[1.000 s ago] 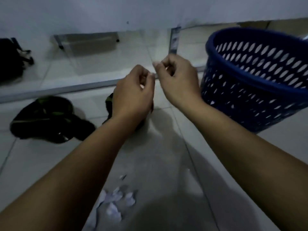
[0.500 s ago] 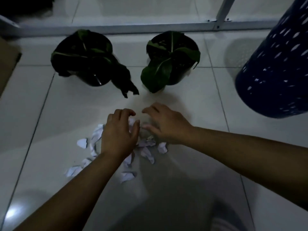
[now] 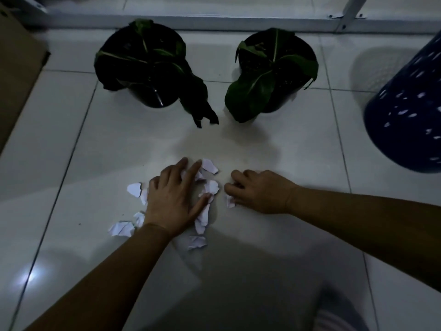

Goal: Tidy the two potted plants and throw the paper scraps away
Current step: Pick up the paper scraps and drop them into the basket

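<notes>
Floor: glossy pale tiles [image 3: 274, 144] with thin dark grout lines, dimly lit, with a small bright glare spot at the lower left.
Background: pale metal frame rail [image 3: 214, 21] runs across the top, with a bolted upright at the right.
Left edge: flat brown cardboard [image 3: 16, 75], matte, with a straight slanted edge.
Left potted plant [image 3: 145, 68]: round dark shiny pot, standing near the rail; broad dark leaves, one long limp leaf hanging over the rim down to the tile.
Right potted plant [image 3: 274, 70]: round dark pot beside the first, well apart from it; greener leaves with pale midribs, one wide leaf drooping over the front rim.
Basket [image 3: 410, 111]: dark blue plastic, curved wall pierced with small oval holes, at the right edge, only partly in view.
Paper scraps [image 3: 210, 166]: small torn white pieces, crumpled with ragged edges, scattered on the tile in front of the plants, under and around both hands.
Left hand [image 3: 174, 199]: palm down, fingers spread wide and pressed flat over the scraps, gripping nothing that shows.
Right hand [image 3: 257, 192]: knuckles up, fingers curled under at the scraps' right edge; one scrap pokes out beneath the fingertips, but I cannot tell whether it is pinched.
</notes>
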